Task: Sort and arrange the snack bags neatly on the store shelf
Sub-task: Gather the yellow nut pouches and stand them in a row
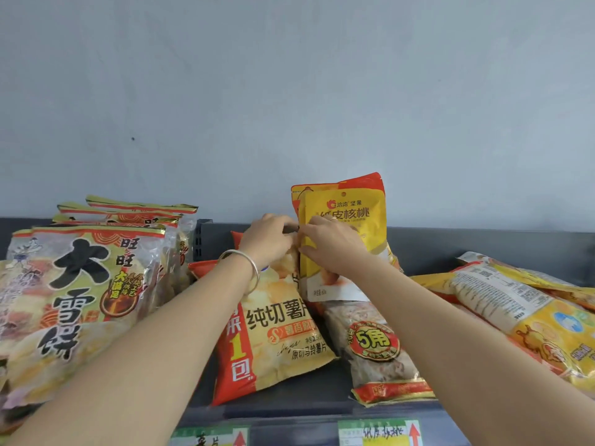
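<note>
A yellow walnut bag stands upright at the back middle of the shelf, with a second orange-topped bag right behind it. My right hand grips its left edge, thumb under and fingers over the front. My left hand, a silver bangle on the wrist, has its fingers curled at the same edge, over the top of a potato chip bag that lies flat below. A brown "5角" bag lies flat under the walnut bag.
Several large rice cracker bags stand in a row on the left. A loose pile of yellow bags lies on the right. The dark shelf front carries green price tags. A grey wall rises behind.
</note>
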